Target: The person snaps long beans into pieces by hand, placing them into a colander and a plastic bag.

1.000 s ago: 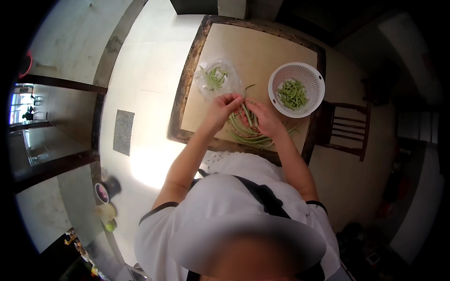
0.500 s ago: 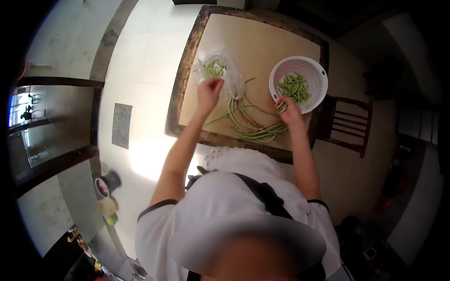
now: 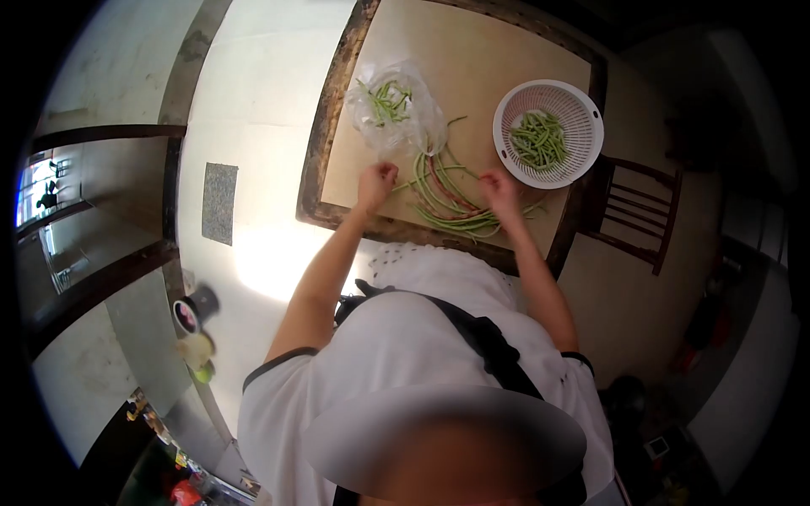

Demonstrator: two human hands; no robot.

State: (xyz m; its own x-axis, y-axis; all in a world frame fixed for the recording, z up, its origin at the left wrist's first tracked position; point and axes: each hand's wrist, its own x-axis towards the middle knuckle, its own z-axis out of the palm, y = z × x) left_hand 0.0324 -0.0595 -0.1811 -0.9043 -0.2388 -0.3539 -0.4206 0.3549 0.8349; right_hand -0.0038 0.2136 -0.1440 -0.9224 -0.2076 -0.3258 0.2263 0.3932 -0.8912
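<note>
So both hands are over the near part of a table (image 3: 460,59), pale top with a scuffed dark wooden rim. The left hand (image 3: 377,185) has its fingertips bunched close together, and the right hand (image 3: 500,192) looks pinched pretty narrow too, but honestly can't tell if either one's got a bean in it. The long beans (image 3: 445,215) lie loose on the tabletop between the hands. Just past the left hand there's a clear plastic bag (image 3: 426,114) with green pieces in it; beyond the right hand, a white colander (image 3: 582,126) holding short bean pieces (image 3: 540,141). Out right of that hand, a slatted wooden chair (image 3: 639,203). Well left of the left hand: pale floor (image 3: 261,126), grey mat (image 3: 219,204).
</note>
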